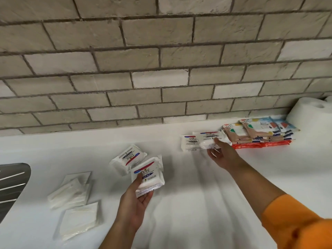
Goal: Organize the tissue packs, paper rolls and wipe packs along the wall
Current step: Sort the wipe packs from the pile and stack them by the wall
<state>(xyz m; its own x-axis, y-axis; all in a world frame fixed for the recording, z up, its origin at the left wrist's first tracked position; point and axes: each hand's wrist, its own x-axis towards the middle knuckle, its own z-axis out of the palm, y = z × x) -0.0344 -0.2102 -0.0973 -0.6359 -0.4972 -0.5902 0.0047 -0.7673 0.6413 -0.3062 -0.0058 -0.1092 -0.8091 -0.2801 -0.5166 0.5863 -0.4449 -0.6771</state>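
My left hand point(138, 198) grips a white Dove pack point(147, 177) from below, thumb across its front, holding it just above the white bench point(197, 194). A second Dove pack point(127, 159) lies tilted on the bench just behind it, touching or nearly so. My right hand point(221, 155), orange sleeve point(296, 221) at the near right, reaches far right and holds a third Dove pack point(210, 140), fingers under its near edge and thumb on top; it overlaps a fourth Dove pack point(188, 141) lying flat to its left. Just right of these, close to the brick wall point(161, 60), sits a stack of colourful wipe packs point(256, 132) on red packs point(260, 145). A white paper roll point(309, 112) stands beside them at the far right. Clear-wrapped white tissue packs point(71, 191) lie at the near left, beside a metal sink edge point(12, 184).
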